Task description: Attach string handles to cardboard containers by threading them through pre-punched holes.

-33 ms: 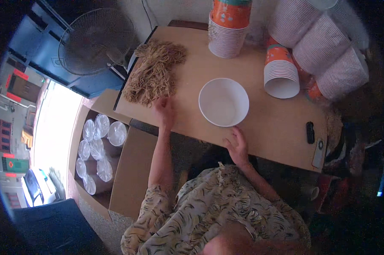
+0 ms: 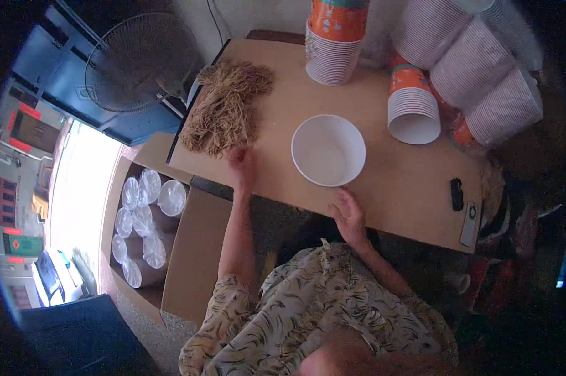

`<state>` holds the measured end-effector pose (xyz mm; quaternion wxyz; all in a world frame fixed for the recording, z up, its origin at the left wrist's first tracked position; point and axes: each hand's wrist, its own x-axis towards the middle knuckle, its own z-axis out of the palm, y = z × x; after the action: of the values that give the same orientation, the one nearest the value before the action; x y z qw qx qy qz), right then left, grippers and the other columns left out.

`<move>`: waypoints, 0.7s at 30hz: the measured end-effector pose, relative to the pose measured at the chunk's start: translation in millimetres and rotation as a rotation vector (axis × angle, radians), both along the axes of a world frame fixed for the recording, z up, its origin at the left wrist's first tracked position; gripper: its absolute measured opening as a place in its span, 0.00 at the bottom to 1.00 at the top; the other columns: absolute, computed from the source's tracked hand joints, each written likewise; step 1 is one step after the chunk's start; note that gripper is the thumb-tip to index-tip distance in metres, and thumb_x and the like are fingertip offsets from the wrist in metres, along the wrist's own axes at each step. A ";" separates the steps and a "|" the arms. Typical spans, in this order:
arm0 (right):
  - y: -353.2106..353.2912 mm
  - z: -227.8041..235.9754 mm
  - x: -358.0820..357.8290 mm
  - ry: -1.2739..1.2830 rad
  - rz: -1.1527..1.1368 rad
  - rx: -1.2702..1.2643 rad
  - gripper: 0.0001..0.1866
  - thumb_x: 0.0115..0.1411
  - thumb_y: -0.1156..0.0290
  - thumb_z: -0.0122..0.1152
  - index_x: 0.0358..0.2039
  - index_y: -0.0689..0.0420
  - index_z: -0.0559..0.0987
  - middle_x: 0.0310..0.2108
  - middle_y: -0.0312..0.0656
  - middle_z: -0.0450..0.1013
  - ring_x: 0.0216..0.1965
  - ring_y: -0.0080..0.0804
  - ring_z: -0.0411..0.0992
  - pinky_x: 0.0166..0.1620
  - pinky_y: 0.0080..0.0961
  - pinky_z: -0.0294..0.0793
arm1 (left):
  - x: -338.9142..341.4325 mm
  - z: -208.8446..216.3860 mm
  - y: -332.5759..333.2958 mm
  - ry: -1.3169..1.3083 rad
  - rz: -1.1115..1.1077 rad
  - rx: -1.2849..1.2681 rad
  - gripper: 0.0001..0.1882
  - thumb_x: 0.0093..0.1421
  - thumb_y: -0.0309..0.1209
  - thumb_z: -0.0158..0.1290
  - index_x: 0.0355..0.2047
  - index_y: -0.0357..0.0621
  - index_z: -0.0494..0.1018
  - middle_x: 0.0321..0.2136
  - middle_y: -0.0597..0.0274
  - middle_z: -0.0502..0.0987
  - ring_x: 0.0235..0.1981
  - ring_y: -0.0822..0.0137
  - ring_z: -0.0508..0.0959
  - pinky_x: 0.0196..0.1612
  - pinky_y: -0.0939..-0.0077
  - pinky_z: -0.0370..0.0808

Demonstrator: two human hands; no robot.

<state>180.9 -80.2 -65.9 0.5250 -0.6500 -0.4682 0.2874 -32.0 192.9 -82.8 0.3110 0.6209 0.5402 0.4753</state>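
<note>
A loose heap of tan, string-like strands (image 2: 223, 106) lies at the left of the brown table. At its near edge is my left hand (image 2: 240, 168), with the fingers curled together; what they hold, if anything, is hidden. To the right stands a round white paper bowl (image 2: 328, 151), upright, with nothing visible inside. My right hand (image 2: 350, 216) is just below the bowl's near rim at the table's front edge, thumb and fingers apart and holding nothing.
A tall stack of paper bowls (image 2: 335, 53) stands at the back; another stack (image 2: 414, 116) lies tipped at the right, beside plastic-wrapped stacks (image 2: 471, 69). A small black object (image 2: 457, 195) is near the right edge. An open carton (image 2: 192, 263) with plastic-covered bowls (image 2: 172, 197) and a fan (image 2: 142, 62) are at the left.
</note>
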 end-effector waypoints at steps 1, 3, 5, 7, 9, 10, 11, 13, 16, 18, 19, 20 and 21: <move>-5.3 -1.8 1.0 -0.003 -0.016 -0.003 0.28 0.58 0.73 0.65 0.58 0.62 0.67 0.57 0.50 0.66 0.59 0.43 0.66 0.59 0.39 0.66 | -0.2 0.1 -12.6 0.056 -0.020 0.102 0.06 0.61 0.29 0.57 0.28 0.41 0.78 0.30 0.63 0.80 0.29 0.69 0.77 0.34 0.74 0.74; -14.2 -7.1 1.6 0.054 0.042 -0.073 0.17 0.59 0.75 0.62 0.50 0.61 0.74 0.52 0.49 0.71 0.57 0.46 0.68 0.60 0.39 0.66 | 14.8 15.0 -51.5 0.014 -0.114 0.090 0.05 0.58 0.28 0.57 0.28 0.39 0.77 0.26 0.59 0.78 0.27 0.66 0.78 0.32 0.71 0.74; -7.1 38.0 -3.1 -0.119 0.112 0.068 0.16 0.60 0.76 0.60 0.49 0.61 0.75 0.50 0.48 0.72 0.56 0.47 0.69 0.60 0.39 0.66 | 30.2 50.4 -99.8 0.079 -0.284 0.102 0.05 0.55 0.26 0.58 0.28 0.37 0.75 0.23 0.54 0.76 0.25 0.61 0.78 0.29 0.68 0.75; 6.2 69.1 -9.2 -0.344 0.263 0.319 0.14 0.62 0.75 0.56 0.49 0.61 0.75 0.49 0.48 0.74 0.55 0.47 0.70 0.60 0.39 0.67 | 25.9 63.8 -147.3 0.231 -0.510 0.019 0.04 0.54 0.25 0.58 0.29 0.37 0.74 0.23 0.52 0.77 0.24 0.60 0.79 0.29 0.67 0.76; 13.2 78.9 -13.0 -0.356 0.363 0.391 0.15 0.64 0.73 0.54 0.50 0.61 0.74 0.50 0.47 0.73 0.54 0.47 0.70 0.59 0.38 0.68 | 25.5 75.4 -183.3 0.261 -0.765 -0.009 0.06 0.56 0.25 0.58 0.33 0.37 0.76 0.22 0.51 0.78 0.25 0.62 0.81 0.29 0.68 0.76; 11.7 82.1 -15.7 -0.303 0.406 0.361 0.15 0.65 0.71 0.53 0.51 0.61 0.74 0.50 0.47 0.73 0.54 0.48 0.70 0.58 0.38 0.69 | 28.1 91.1 -196.2 0.250 -0.880 0.074 0.07 0.57 0.26 0.58 0.35 0.36 0.76 0.21 0.51 0.79 0.25 0.64 0.82 0.29 0.69 0.76; 7.5 84.6 -18.8 -0.146 0.428 0.226 0.12 0.65 0.70 0.55 0.47 0.60 0.76 0.44 0.48 0.75 0.48 0.46 0.74 0.51 0.38 0.72 | 27.4 97.0 -202.1 0.241 -0.901 0.083 0.07 0.57 0.26 0.58 0.35 0.36 0.76 0.21 0.51 0.79 0.25 0.64 0.82 0.29 0.69 0.76; 0.4 73.6 -12.7 -0.075 0.421 0.105 0.11 0.65 0.68 0.56 0.43 0.60 0.77 0.39 0.48 0.76 0.42 0.44 0.75 0.46 0.37 0.73 | 25.7 113.6 -207.0 0.156 -0.960 -0.292 0.10 0.58 0.29 0.59 0.38 0.37 0.77 0.20 0.51 0.79 0.26 0.71 0.81 0.30 0.72 0.76; -12.0 86.2 -1.4 -0.045 0.416 -0.050 0.10 0.64 0.66 0.59 0.36 0.60 0.78 0.29 0.47 0.76 0.31 0.39 0.76 0.38 0.35 0.73 | 32.2 122.5 -199.7 0.043 -0.918 -0.377 0.09 0.58 0.29 0.60 0.36 0.37 0.78 0.19 0.58 0.78 0.23 0.79 0.74 0.27 0.76 0.73; -22.0 92.1 8.9 -0.096 0.397 -0.087 0.11 0.63 0.65 0.60 0.33 0.61 0.78 0.24 0.46 0.75 0.27 0.35 0.75 0.34 0.33 0.73 | 32.4 130.1 -188.8 0.262 -0.986 -0.265 0.07 0.58 0.28 0.59 0.34 0.36 0.79 0.18 0.64 0.75 0.20 0.80 0.69 0.25 0.78 0.69; -27.1 91.8 14.1 -0.125 0.414 -0.078 0.10 0.63 0.66 0.61 0.32 0.61 0.78 0.20 0.40 0.71 0.24 0.26 0.69 0.30 0.28 0.69 | 33.3 131.3 -186.2 0.259 -0.997 -0.256 0.07 0.58 0.28 0.59 0.34 0.36 0.79 0.18 0.64 0.75 0.20 0.80 0.69 0.25 0.78 0.69; -31.7 91.7 18.7 -0.153 0.430 -0.070 0.10 0.63 0.67 0.62 0.30 0.60 0.79 0.17 0.33 0.68 0.22 0.16 0.62 0.27 0.23 0.65 | 33.9 131.3 -184.5 0.226 -1.062 -0.282 0.07 0.58 0.28 0.59 0.33 0.36 0.79 0.19 0.65 0.75 0.21 0.80 0.69 0.25 0.79 0.69; -35.5 94.3 21.3 -0.157 0.429 -0.071 0.10 0.63 0.67 0.62 0.30 0.60 0.79 0.17 0.33 0.68 0.22 0.16 0.62 0.27 0.23 0.65 | 32.3 129.4 -184.7 0.192 -1.117 -0.312 0.06 0.59 0.27 0.59 0.33 0.36 0.79 0.20 0.66 0.75 0.22 0.80 0.70 0.26 0.80 0.69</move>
<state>202.2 -115.6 28.5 0.3906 -0.5740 -0.6246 0.3574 0.3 8.1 46.6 0.5515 0.7987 0.2206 0.0960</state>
